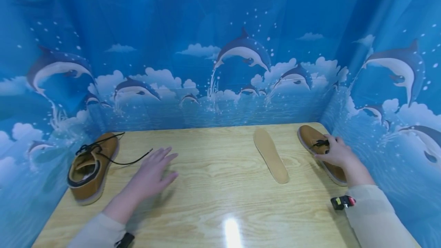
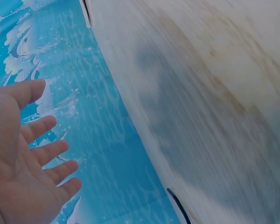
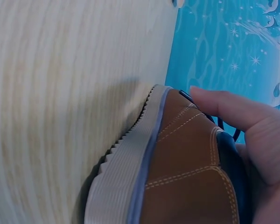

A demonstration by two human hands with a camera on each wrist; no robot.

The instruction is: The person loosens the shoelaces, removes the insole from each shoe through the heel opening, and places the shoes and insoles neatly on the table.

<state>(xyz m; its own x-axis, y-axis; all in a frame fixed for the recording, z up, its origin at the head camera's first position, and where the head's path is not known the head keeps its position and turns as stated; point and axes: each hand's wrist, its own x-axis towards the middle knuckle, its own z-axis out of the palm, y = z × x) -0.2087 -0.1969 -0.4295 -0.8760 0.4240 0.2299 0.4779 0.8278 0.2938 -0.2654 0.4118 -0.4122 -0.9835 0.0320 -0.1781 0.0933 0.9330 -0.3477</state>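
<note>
At the table's right end a brown lace-up shoe points its toe at the back curtain. My right hand grips it over the tongue and laces. Seen from the right wrist, the thumb lies by the black lace, with the pale ridged sole facing the tabletop; part of the other fingers is hidden behind the shoe. My left hand hovers with fingers spread, holding nothing. Just left of it is a second brown shoe, its opening loose and a long black lace trailing toward the fingers.
A tan insole lies flat on the wood-grain table, right of the middle. Blue dolphin-print curtain borders the table at the back and both sides. A small black device sits at the right wrist.
</note>
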